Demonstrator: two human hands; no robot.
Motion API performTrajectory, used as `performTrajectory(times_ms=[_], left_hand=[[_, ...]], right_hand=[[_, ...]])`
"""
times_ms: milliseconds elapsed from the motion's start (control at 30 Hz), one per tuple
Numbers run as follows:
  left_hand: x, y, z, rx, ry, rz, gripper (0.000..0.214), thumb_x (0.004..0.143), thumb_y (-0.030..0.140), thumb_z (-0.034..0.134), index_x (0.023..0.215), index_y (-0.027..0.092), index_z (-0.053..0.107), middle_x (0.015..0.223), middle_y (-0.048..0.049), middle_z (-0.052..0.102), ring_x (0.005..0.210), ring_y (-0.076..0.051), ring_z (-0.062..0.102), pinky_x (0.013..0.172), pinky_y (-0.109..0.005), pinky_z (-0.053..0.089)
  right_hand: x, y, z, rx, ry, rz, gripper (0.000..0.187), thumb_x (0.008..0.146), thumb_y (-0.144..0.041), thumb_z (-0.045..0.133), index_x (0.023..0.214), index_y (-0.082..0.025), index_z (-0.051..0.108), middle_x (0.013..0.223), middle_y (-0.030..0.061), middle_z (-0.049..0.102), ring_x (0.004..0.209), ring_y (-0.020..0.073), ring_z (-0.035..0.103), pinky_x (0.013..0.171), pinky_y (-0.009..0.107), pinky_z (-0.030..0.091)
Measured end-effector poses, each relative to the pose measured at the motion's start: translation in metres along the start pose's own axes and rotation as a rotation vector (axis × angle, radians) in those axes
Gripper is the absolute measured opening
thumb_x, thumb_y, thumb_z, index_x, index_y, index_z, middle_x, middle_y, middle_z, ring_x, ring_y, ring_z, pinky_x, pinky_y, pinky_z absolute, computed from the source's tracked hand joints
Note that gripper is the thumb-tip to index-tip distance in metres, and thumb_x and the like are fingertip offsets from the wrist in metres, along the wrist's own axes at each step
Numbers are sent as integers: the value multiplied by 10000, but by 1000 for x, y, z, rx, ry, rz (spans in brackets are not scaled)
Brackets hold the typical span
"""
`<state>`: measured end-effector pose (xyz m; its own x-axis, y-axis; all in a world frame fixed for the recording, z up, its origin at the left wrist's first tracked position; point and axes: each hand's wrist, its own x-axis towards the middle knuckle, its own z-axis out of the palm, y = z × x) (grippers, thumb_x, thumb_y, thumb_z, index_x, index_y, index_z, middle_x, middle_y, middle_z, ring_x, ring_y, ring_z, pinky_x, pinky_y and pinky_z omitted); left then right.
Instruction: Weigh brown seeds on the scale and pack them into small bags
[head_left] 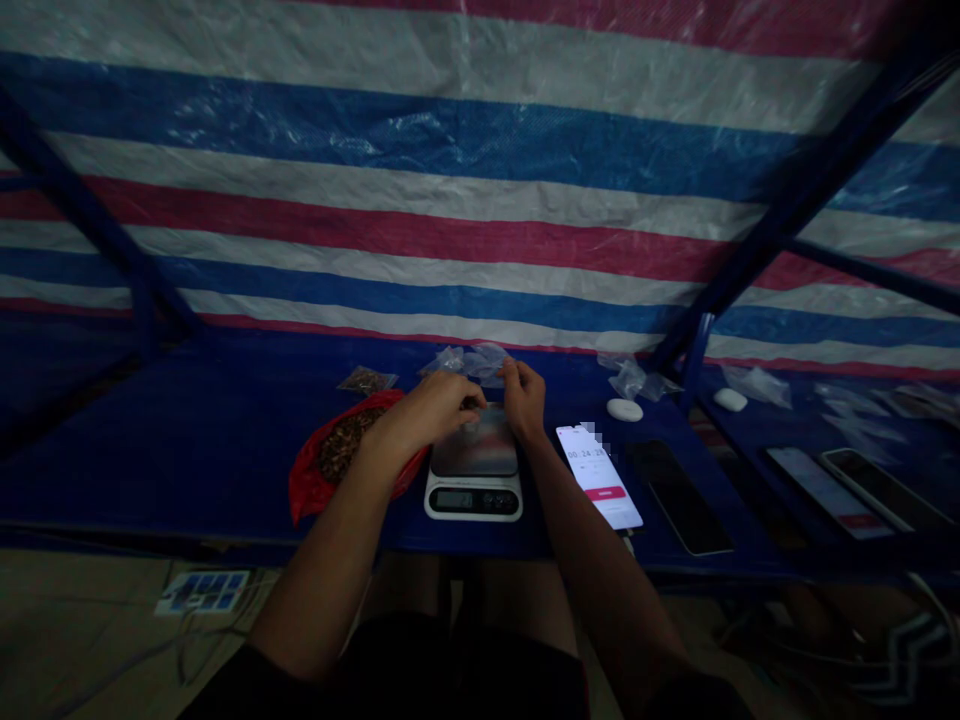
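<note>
My left hand [451, 398] is closed over the far part of the kitchen scale [474, 455], its fingertips bunched together. Whatever it may hold is too small and dark to make out. At the scale's far right edge, my right hand [523, 396] pinches a clear plastic bag [487, 360] between thumb and fingers. The scale has a metal plate and a lit display. Beside it on the left lies a red plastic bag [306, 478], spread open around brown dried bits [346, 446], partly behind my left forearm.
A small filled clear bag [366, 380] lies behind the red one. To the right are a lit phone [596, 475] showing a timer, a dark phone [686, 500], a white oval case [625, 409] and clear bags [634, 380]. Blue metal posts [705, 300] and a striped sheet [450, 230] stand behind.
</note>
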<state>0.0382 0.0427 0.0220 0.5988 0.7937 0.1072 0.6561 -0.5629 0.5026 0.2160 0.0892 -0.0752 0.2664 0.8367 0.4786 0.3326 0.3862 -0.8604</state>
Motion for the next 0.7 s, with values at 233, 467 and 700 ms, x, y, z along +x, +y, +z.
performTrajectory(times_ms=[233, 467, 700], left_hand=[[0, 0, -4, -44, -9, -47, 178, 872, 155, 679, 986, 228, 795, 995, -47, 805, 980, -248, 739, 886, -345, 533], [-15, 4, -20, 8, 57, -49, 249, 967, 199, 533, 1032, 222, 772, 1079, -46, 793, 1018, -223, 720, 919, -334, 516], [-92, -54, -13, 85, 7, -366, 226, 824, 274, 712, 1044, 246, 758, 1086, -58, 775, 958, -241, 722, 873, -336, 541]], right_hand=[[1, 2, 0, 13, 17, 13, 495, 984, -578, 484, 720, -198, 659, 693, 13, 636, 711, 193, 551, 662, 297, 388], [1, -1, -2, 17, 5, 27, 482, 976, -574, 496, 712, -199, 644, 688, 6, 636, 687, 184, 542, 649, 296, 385], [2, -6, -2, 31, 4, 43, 488, 972, -582, 493, 705, -195, 626, 663, -4, 602, 653, 172, 518, 636, 295, 382]])
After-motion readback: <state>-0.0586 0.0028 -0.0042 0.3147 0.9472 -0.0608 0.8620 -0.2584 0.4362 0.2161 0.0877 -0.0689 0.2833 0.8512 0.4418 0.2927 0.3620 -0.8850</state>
